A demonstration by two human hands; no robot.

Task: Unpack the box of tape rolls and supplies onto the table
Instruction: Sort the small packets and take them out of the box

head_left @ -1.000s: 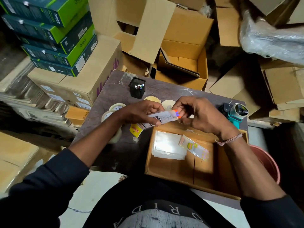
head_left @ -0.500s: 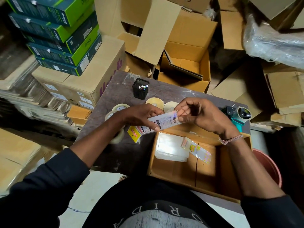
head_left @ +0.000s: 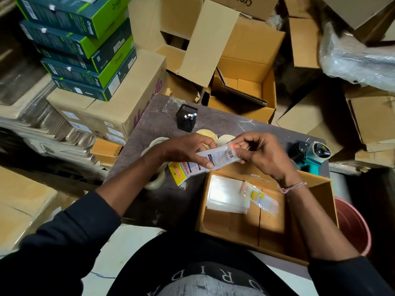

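Observation:
Both hands hold a long clear packet (head_left: 215, 159) with a yellow header card over the dark table (head_left: 171, 199). My left hand (head_left: 188, 149) grips its middle from above. My right hand (head_left: 258, 153) pinches its right end. Below them sits the open cardboard box (head_left: 320, 189), holding a stack of clear sleeves (head_left: 226, 195) and a small clear packet with yellow print (head_left: 260, 198). Tape rolls lie on the table: pale ones (head_left: 156, 182) under my left forearm, and tan ones (head_left: 224, 139) behind my hands.
A black pen holder (head_left: 186, 120) stands at the table's far side. A teal tape dispenser (head_left: 310, 153) rests at the right edge. Cardboard cartons (head_left: 245, 82) and stacked green boxes (head_left: 85, 50) crowd around the table. A red bucket (head_left: 352, 227) stands to the right.
The packet stays held in both hands at much the same spot; my right fingers have shifted their pinch on its right end. The camera has tilted slightly.

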